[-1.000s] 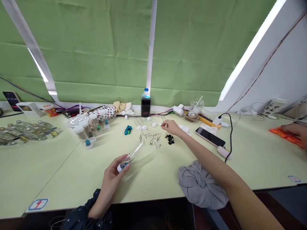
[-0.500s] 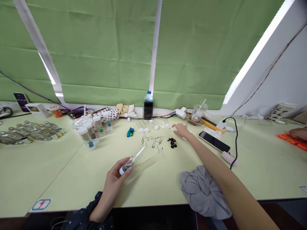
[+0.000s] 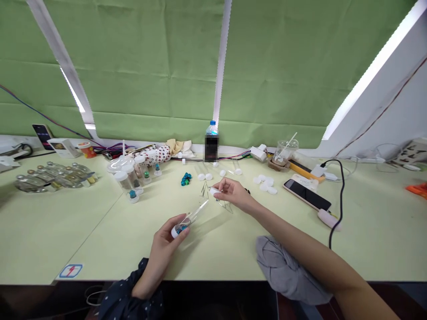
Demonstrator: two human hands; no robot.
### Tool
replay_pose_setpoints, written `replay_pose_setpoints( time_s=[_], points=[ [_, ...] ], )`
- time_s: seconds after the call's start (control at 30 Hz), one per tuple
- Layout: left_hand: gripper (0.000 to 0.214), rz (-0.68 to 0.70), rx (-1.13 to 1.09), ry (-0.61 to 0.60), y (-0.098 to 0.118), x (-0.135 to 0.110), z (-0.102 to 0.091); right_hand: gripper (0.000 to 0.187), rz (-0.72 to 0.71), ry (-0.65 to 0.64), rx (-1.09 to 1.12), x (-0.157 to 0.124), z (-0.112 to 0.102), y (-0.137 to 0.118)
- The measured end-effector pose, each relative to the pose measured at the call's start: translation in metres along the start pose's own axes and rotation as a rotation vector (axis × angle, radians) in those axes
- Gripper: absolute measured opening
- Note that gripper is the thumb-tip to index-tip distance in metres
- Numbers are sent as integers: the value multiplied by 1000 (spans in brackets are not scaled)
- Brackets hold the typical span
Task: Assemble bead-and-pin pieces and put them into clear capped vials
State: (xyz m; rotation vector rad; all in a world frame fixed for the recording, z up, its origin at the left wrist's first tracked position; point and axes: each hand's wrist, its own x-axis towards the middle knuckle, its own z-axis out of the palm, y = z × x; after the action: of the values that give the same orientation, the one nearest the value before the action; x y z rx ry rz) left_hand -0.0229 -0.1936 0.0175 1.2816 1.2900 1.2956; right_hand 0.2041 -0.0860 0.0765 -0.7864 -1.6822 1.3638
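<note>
My left hand (image 3: 169, 238) is closed around a clear plastic tube (image 3: 195, 214), tilted up to the right, with a white cap at its lower end and blue pieces inside. Between the thumb and fingers of my right hand (image 3: 230, 192) is a white cap (image 3: 214, 191), just above the tube's upper end and apart from it. Thin metal wire pieces (image 3: 204, 190) lie behind the tube, partly covered by my right hand. Blue and green beads (image 3: 186, 179) sit in a small pile farther left. Loose white caps (image 3: 266, 183) lie to the right of my right hand.
Filled tubes with white caps (image 3: 122, 181) stand at the left, beside several glass bottles (image 3: 55, 177). A water bottle (image 3: 211, 144) stands at the back. On the right are a phone (image 3: 307, 195), a black cable (image 3: 340, 200) and a plastic cup (image 3: 285, 151). Grey cloth (image 3: 287, 266) hangs over the front edge.
My right hand has come from the white caps at the right toward the tube, now with a cap in its fingers. My left hand still holds the tube. The view has shifted slightly.
</note>
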Motion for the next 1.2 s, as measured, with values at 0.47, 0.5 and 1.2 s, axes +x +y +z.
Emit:
replay_pose_setpoints(
  time_s=[0.47,0.5,1.2],
  points=[
    [36,128,89,43,3,-5,2,37,-143,-250,-56,-14,11,-9],
    [36,141,94,39,3,-6,2,36,-135,-258,-61,-15,11,-10],
    [34,189,124,24,-4,-7,2,38,-160,-274,-162,-19,6,-11]
  ],
)
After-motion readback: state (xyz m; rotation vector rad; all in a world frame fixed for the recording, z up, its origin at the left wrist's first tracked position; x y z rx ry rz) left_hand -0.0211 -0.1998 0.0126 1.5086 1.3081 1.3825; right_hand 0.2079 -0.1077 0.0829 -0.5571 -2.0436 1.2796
